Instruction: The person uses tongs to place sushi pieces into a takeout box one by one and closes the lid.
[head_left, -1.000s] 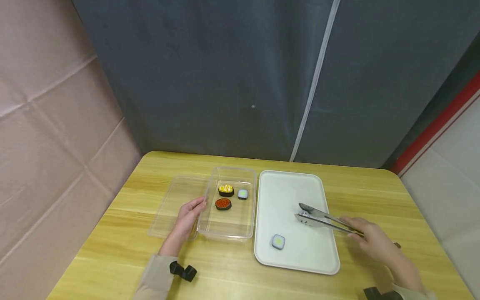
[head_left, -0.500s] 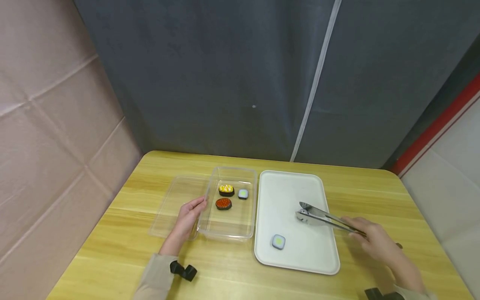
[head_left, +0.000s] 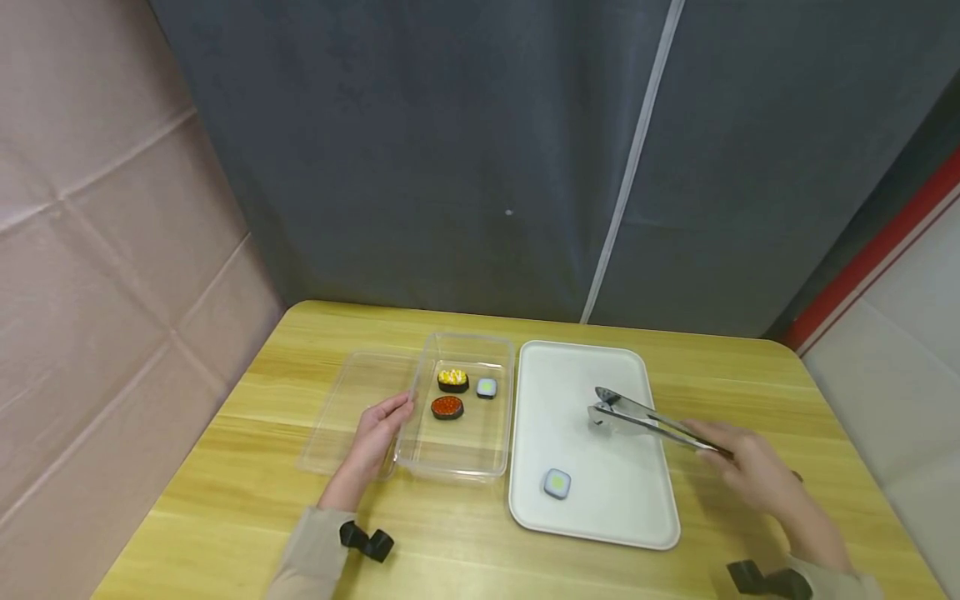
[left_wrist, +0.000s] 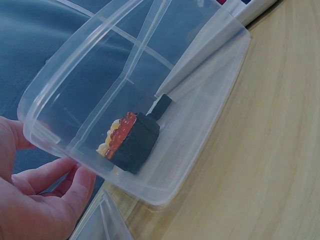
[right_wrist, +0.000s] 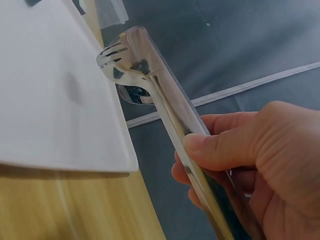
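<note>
My right hand (head_left: pixel 753 473) grips metal tongs (head_left: pixel 645 417) (right_wrist: pixel 150 85), their tips hovering over the white tray (head_left: pixel 585 375) with nothing between them. On the tray's near part lies one sushi roll with a pale green centre (head_left: pixel 557 483). My left hand (head_left: pixel 375 433) (left_wrist: pixel 40 200) rests with straight fingers against the left wall of a clear plastic container (head_left: pixel 480 467) (left_wrist: pixel 200 125). Inside it sit a red roe sushi (head_left: pixel 447 407) (left_wrist: pixel 131 141), a yellow-topped sushi (head_left: pixel 452 380) and a small roll (head_left: pixel 487 387).
A clear lid (head_left: pixel 348 408) lies flat to the left of the container. Everything stands on a wooden table (head_left: pixel 750 375) backed by a dark grey curtain (head_left: pixel 480 167). A beige padded wall (head_left: pixel 97 250) closes the left side.
My right hand has lifted the tongs a little and moved them toward the far side of the tray. The left hand and the sushi have stayed put.
</note>
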